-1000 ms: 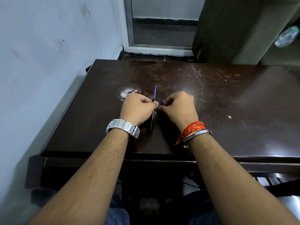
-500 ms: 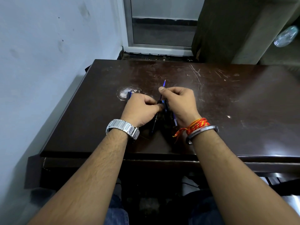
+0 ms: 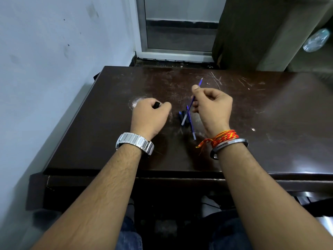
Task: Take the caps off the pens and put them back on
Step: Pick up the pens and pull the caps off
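Apart from each other now after working close together, the right hand (image 3: 213,107) pinches a thin blue pen (image 3: 193,99) raised and tilted, tip pointing away, while the left hand (image 3: 150,117) curls round a black piece (image 3: 157,105). Loose pen parts (image 3: 182,115) lie between them on the table (image 3: 270,114).

One view here — a wide-angle camera on the person's head, facing forward and tilted down. It sits close above the work: the left hand (image 3: 150,116) and right hand (image 3: 212,107) land mid-frame over the dark table (image 3: 270,123). The lens bows the edges — the wall (image 3: 54,69) leans in on the left, a door frame (image 3: 142,24) tops the picture, and jeans (image 3: 129,237) show at the bottom.
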`<state>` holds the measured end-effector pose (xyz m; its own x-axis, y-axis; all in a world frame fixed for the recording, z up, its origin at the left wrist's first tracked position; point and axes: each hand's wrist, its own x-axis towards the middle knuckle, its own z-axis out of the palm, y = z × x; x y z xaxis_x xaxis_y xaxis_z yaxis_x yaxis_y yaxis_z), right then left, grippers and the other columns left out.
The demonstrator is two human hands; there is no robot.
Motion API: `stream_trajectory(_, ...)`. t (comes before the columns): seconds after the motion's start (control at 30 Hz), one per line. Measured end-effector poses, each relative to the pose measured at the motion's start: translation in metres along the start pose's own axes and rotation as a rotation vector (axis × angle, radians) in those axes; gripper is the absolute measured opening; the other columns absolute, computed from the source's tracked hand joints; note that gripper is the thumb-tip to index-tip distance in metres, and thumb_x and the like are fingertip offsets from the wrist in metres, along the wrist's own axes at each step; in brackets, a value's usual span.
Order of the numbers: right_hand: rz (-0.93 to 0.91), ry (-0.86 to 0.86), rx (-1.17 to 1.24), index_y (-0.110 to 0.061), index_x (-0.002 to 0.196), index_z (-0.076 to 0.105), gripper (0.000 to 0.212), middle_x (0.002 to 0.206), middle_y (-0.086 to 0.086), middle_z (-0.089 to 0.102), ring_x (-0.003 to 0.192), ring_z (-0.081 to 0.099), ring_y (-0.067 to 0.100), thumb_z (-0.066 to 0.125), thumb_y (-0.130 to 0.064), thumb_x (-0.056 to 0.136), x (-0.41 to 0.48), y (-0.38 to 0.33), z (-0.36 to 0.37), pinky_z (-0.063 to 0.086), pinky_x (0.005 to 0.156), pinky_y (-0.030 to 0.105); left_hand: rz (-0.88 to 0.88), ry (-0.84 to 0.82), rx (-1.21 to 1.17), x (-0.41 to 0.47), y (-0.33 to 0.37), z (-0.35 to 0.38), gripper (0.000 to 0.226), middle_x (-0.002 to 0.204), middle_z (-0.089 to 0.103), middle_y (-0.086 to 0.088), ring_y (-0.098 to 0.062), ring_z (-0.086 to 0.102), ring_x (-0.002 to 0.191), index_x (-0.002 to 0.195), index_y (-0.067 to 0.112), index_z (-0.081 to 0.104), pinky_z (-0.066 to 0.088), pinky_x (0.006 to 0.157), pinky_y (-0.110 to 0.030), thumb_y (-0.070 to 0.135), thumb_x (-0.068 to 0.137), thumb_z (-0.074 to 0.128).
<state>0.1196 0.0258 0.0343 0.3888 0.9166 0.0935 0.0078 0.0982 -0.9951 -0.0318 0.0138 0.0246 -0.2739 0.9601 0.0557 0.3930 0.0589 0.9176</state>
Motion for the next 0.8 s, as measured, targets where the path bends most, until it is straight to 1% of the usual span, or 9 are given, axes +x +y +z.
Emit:
stream_trajectory(0.1, -0.005, -0.098, -0.106, -0.013, 0.071, 0.074, 0.020, 0.056, 0.001, 0.067, 0.050, 0.061, 0.010, 0.078, -0.028, 0.084, -0.005, 0.001, 0.004, 0.057, 0.056, 0.028, 0.108, -0.127, 0.015, -0.008, 0.006, 0.005, 0.014, 0.060, 0.071, 0.009, 0.001, 0.059, 0.052, 0.063, 0.020, 0.074, 0.043, 0.048, -0.013, 0.033, 0.069, 0.073)
stream_trajectory(0.17, -0.011, -0.117, -0.139, -0.014, 0.072, 0.075, 0.019, 0.056, 0.000, 0.067, 0.051, 0.062, 0.009, 0.079, -0.029, 0.082, -0.006, 0.001, 0.005, 0.058, 0.057, 0.028, 0.116, -0.180, -0.024, -0.010, 0.006, 0.007, 0.011, 0.063, 0.072, 0.007, 0.000, 0.061, 0.054, 0.065, 0.019, 0.075, 0.046, 0.050, -0.015, 0.027, 0.072, 0.078)
stream_trajectory(0.27, 0.006, -0.149, -0.141, -0.011, 0.072, 0.075, 0.018, 0.052, -0.002, 0.065, 0.048, 0.061, 0.007, 0.080, -0.026, 0.081, -0.006, 0.001, 0.004, 0.054, 0.052, 0.022, 0.095, -0.245, -0.054, -0.012, 0.005, 0.006, 0.013, 0.048, 0.062, 0.008, -0.003, 0.050, 0.041, 0.064, 0.015, 0.074, 0.039, 0.042, -0.016, 0.021, 0.075, 0.078)
stream_trajectory(0.37, 0.057, -0.216, -0.134, -0.009, 0.075, 0.075, 0.015, 0.055, 0.001, 0.066, 0.049, 0.063, 0.008, 0.083, -0.021, 0.079, -0.005, 0.000, 0.003, 0.053, 0.052, 0.022, 0.098, -0.225, -0.004, -0.011, 0.004, 0.007, 0.015, 0.050, 0.060, 0.003, -0.007, 0.048, 0.044, 0.063, 0.009, 0.073, 0.038, 0.046, -0.020, 0.020, 0.073, 0.075)
stream_trajectory(0.5, 0.111, -0.303, -0.158, -0.010, 0.073, 0.074, 0.011, 0.050, -0.003, 0.065, 0.045, 0.061, 0.007, 0.083, -0.014, 0.077, -0.006, -0.001, 0.003, 0.051, 0.050, 0.020, 0.115, -0.179, 0.033, -0.010, 0.003, 0.008, 0.023, 0.040, 0.047, 0.009, -0.007, 0.041, 0.041, 0.053, 0.008, 0.065, 0.034, 0.043, -0.020, 0.019, 0.072, 0.071)
stream_trajectory(0.63, 0.135, -0.185, -0.206, -0.011, 0.074, 0.075, 0.010, 0.052, -0.001, 0.067, 0.046, 0.061, 0.009, 0.082, -0.016, 0.078, -0.001, -0.002, -0.001, 0.056, 0.054, 0.025, 0.046, -0.182, 0.025, -0.008, 0.000, 0.009, 0.027, 0.040, 0.049, 0.010, -0.007, 0.044, 0.037, 0.051, 0.013, 0.064, 0.035, 0.041, -0.019, 0.028, 0.071, 0.073)
stream_trajectory(0.7, 0.094, -0.101, -0.341, -0.014, 0.073, 0.075, 0.009, 0.057, 0.002, 0.069, 0.049, 0.064, 0.012, 0.081, -0.018, 0.079, 0.004, 0.001, -0.006, 0.060, 0.060, 0.031, -0.010, -0.208, 0.052, -0.006, -0.002, 0.010, 0.031, 0.043, 0.048, 0.007, -0.012, 0.041, 0.038, 0.059, 0.005, 0.066, 0.034, 0.044, -0.022, 0.032, 0.071, 0.074)
stream_trajectory(0.73, 0.071, -0.078, -0.432, -0.015, 0.073, 0.076, 0.009, 0.061, 0.004, 0.071, 0.053, 0.067, 0.015, 0.080, -0.020, 0.079, 0.006, 0.002, -0.009, 0.062, 0.063, 0.034, -0.028, -0.215, 0.077, -0.005, -0.003, 0.010, 0.034, 0.048, 0.049, 0.003, -0.015, 0.041, 0.042, 0.067, -0.001, 0.067, 0.035, 0.047, -0.025, 0.033, 0.071, 0.073)
stream_trajectory(0.8, 0.049, -0.079, -0.589, -0.015, 0.074, 0.078, 0.009, 0.068, 0.007, 0.073, 0.066, 0.072, 0.021, 0.079, -0.022, 0.079, 0.008, 0.004, -0.014, 0.063, 0.070, 0.039, -0.050, -0.214, 0.110, -0.004, -0.005, 0.010, 0.036, 0.053, 0.052, -0.002, -0.018, 0.043, 0.047, 0.076, -0.003, 0.069, 0.038, 0.050, -0.028, 0.032, 0.071, 0.071)
